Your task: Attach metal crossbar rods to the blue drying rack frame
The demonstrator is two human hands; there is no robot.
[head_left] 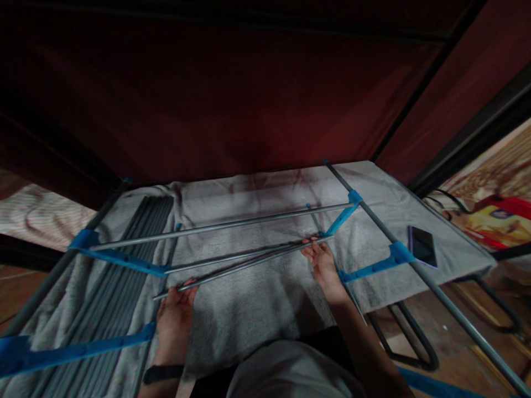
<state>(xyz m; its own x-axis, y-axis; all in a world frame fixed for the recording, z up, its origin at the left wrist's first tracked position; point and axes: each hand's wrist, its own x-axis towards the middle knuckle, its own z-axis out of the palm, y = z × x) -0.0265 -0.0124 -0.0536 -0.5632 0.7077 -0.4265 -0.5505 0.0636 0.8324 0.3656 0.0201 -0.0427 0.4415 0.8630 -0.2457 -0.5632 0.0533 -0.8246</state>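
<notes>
A thin grey metal rod (244, 267) runs across the frame, with my left hand (177, 307) closed round its left end and my right hand (320, 258) gripping it near the right end. The right end lies close to a blue plastic bracket (338, 220); the left end sticks out past my fingers, apart from the left blue bracket (124, 260). Just behind it, a second rod (224, 259) slants from the left bracket toward my right hand. Farther back, another rod (232, 224) spans both sides. Grey upright tubes (375, 223) carry the brackets.
Several loose grey rods (112, 298) lie on the left of a grey blanket (249, 309). A phone (422, 246) rests at its right side. Dark red panels (232, 99) rise behind. A red and yellow package (500, 221) and black metal loops (409, 342) are at the right.
</notes>
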